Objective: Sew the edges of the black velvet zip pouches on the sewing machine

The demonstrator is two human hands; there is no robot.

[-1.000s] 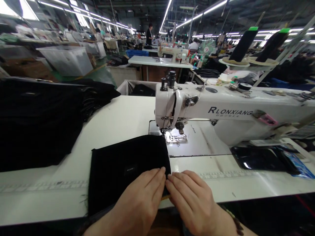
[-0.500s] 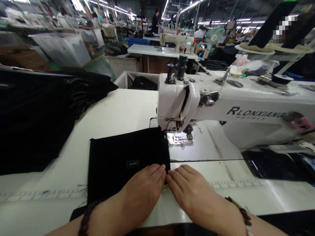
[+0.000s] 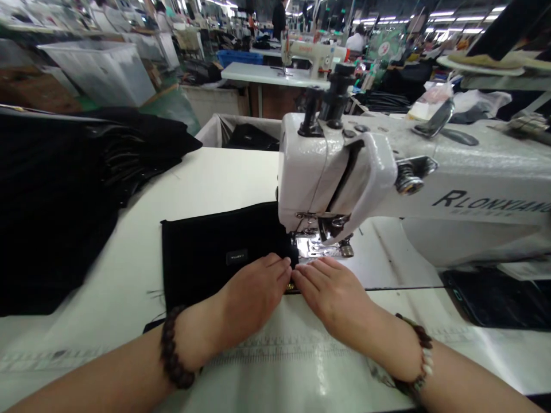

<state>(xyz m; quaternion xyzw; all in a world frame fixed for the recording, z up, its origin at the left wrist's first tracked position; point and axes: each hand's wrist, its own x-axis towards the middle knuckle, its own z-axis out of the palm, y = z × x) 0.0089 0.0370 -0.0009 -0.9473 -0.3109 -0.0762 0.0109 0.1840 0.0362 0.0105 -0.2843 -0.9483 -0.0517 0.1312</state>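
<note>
A black fabric piece [image 3: 202, 246] with a small label [image 3: 237, 257] lies flat on the table, its right edge running under the presser foot [image 3: 316, 248] of a white sewing machine [image 3: 344, 172]. My left hand [image 3: 258, 289] is closed on the fabric's lower right corner, fingers pressed together and fingertips at the edge. Close against it, my right hand [image 3: 333, 292] pinches the same edge from the right side. Gold zipper teeth [image 3: 291, 285] show between the two hands. The thumbs are hidden under the fingers.
A pile of black fabric pieces [image 3: 55, 201] sits at the left. Behind the table is a bin [image 3: 210, 131] with black pieces in it. A dark phone-like device [image 3: 495, 298] lies at the right. A printed ruler strip [image 3: 275, 351] crosses the table's front.
Both hands and the black fabric have moved forward, away from me, and the fabric's edge now lies further in by the presser foot. The view has shifted and come closer to the machine.
</note>
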